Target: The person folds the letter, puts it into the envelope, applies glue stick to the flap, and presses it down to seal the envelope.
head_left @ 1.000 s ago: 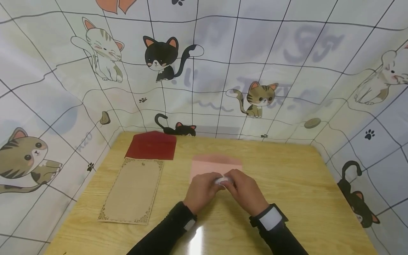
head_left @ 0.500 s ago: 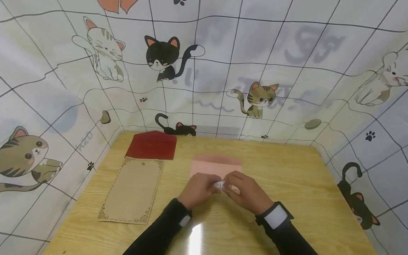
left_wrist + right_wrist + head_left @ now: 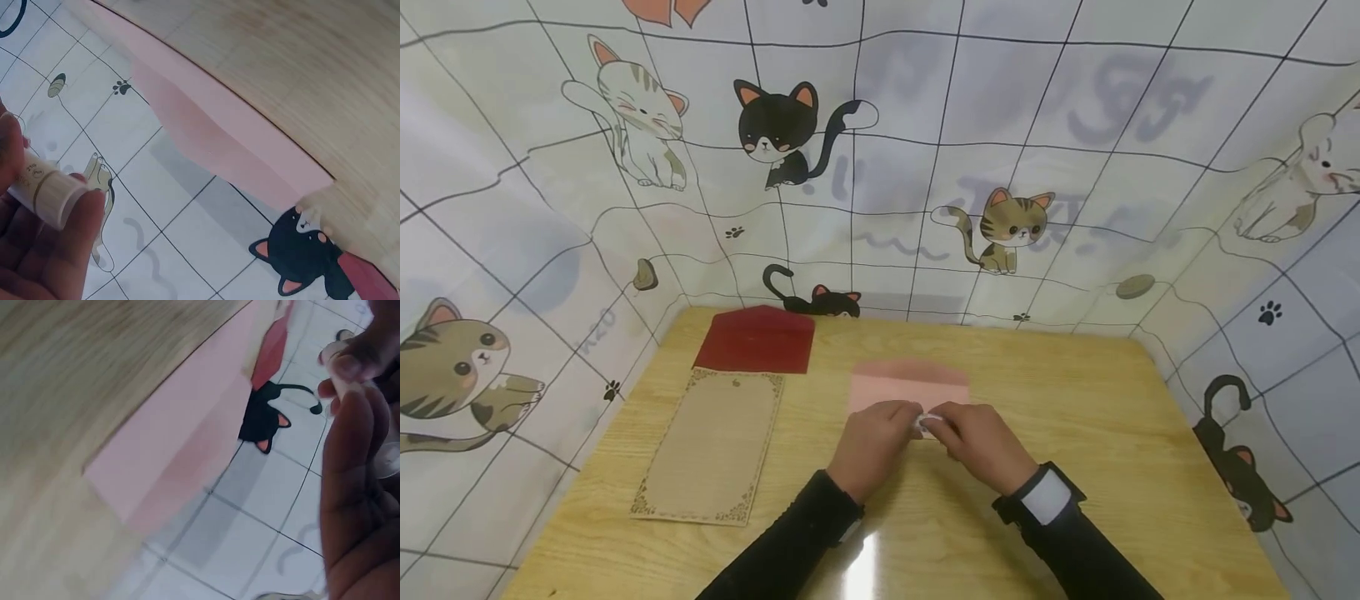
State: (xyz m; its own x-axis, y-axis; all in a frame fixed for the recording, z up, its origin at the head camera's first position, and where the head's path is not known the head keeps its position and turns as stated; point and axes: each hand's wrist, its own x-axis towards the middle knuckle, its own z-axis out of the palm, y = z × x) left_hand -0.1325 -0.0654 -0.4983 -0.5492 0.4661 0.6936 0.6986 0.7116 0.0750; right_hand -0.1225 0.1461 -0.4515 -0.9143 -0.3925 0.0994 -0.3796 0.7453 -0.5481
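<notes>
A white glue stick [image 3: 919,427] with small dark print is held between my two hands at the middle of the table. My left hand [image 3: 868,446] grips it; in the left wrist view the glue stick [image 3: 45,187] lies between thumb and fingers. My right hand [image 3: 988,446] pinches at its other end, its curled fingers up against the stick in the right wrist view. A round translucent piece [image 3: 389,460] shows beside those fingers. Just beyond and below both hands lies a pink envelope [image 3: 910,387], flap raised toward the back, its near part hidden by the hands.
At the back left lies a red envelope [image 3: 756,343]. A tan sheet of paper [image 3: 711,450] with an ornate border sits in front of it. Cat-printed cloth [image 3: 895,167] walls in the wooden table [image 3: 1097,467] at back and sides.
Both hands turn and shift slightly around the glue stick. Half a second ago more of its side showed between them; now the fingers cover most of it. Envelopes and paper stay put.
</notes>
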